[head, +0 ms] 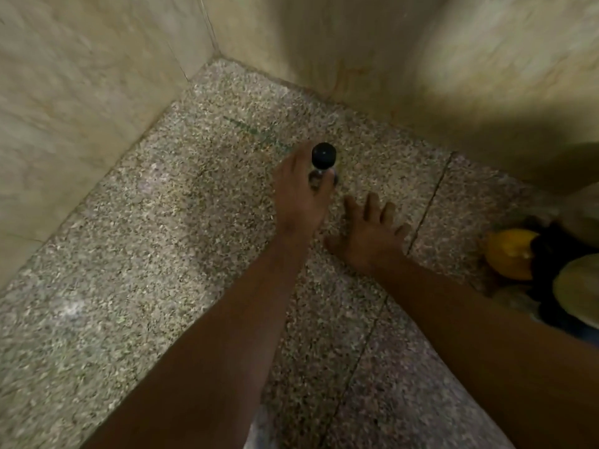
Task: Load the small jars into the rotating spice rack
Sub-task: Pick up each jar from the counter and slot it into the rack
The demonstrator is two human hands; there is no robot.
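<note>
A speckled granite surface is bounded by marble walls. A black-capped jar is clasped by the left hand; the right hand is spread flat beside it.

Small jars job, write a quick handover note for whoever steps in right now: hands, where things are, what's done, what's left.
Left hand: closed around a small clear jar with a black lid, held upright over the speckled stone counter near the tiled corner.
Right hand: empty, fingers spread, just right of the jar.
Spice rack: not in view. Yellow and dark items at the right edge are too blurred to identify.
Done: nothing visibly loaded.
Left: find the rack, seat this jar, then any others.
</note>
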